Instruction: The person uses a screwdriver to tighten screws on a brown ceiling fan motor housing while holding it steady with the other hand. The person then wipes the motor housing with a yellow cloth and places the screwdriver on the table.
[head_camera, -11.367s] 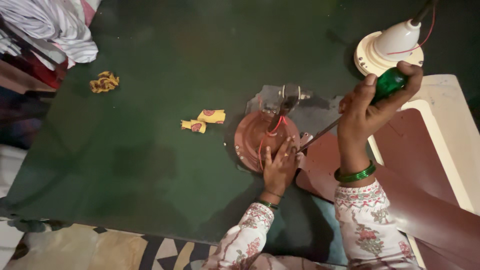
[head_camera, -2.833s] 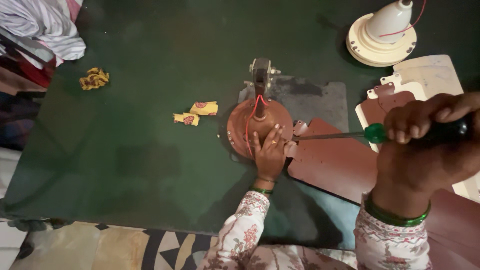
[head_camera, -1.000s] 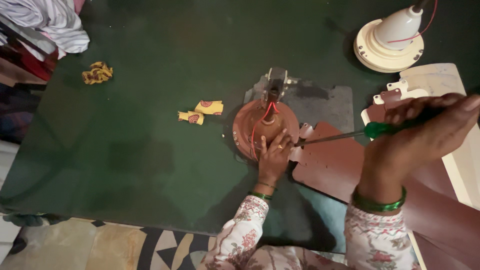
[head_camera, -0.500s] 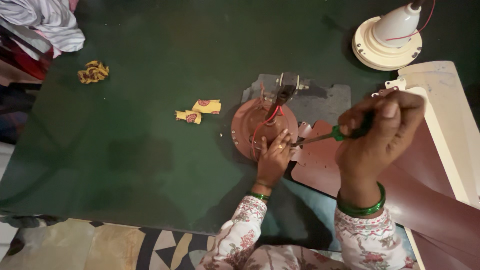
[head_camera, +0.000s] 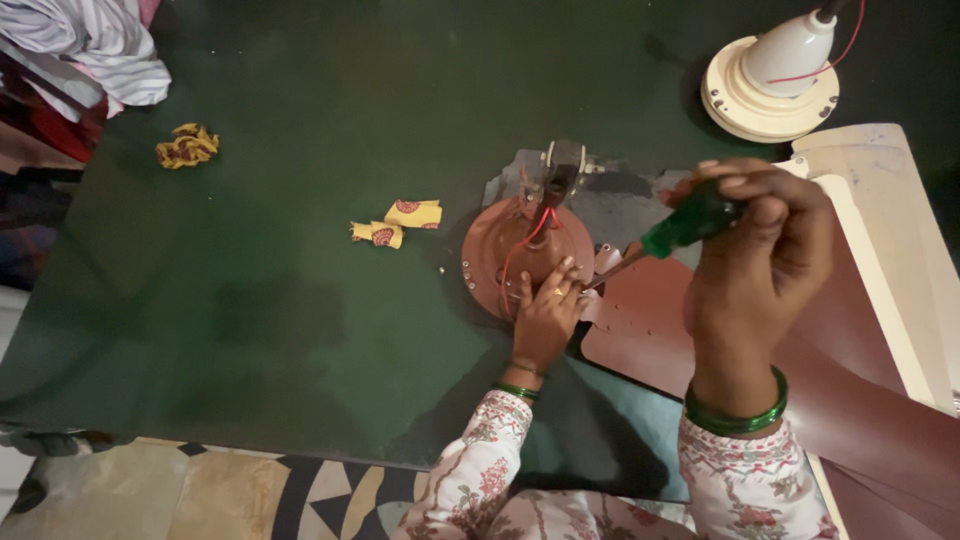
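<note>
A brown round fan motor housing (head_camera: 500, 255) with red wires and a metal bracket on top lies on a dark green mat (head_camera: 300, 300). My left hand (head_camera: 545, 320) presses flat on the housing's near right edge, next to where a brown fan blade (head_camera: 660, 330) joins it. My right hand (head_camera: 765, 255) grips a green-handled screwdriver (head_camera: 685, 226), held high and slanted, with the shaft's tip down at the blade's mount by my left fingers.
A cream fan cup with a red wire (head_camera: 770, 75) stands at the back right. A cream blade (head_camera: 890, 250) lies along the right. Yellow cloth scraps (head_camera: 395, 222) lie left of the motor, another scrap (head_camera: 185, 145) farther left. Striped cloth (head_camera: 90, 45) is heaped at the top left.
My right hand has risen and tilted the screwdriver handle up from a nearly level position. My left hand has stayed on the housing.
</note>
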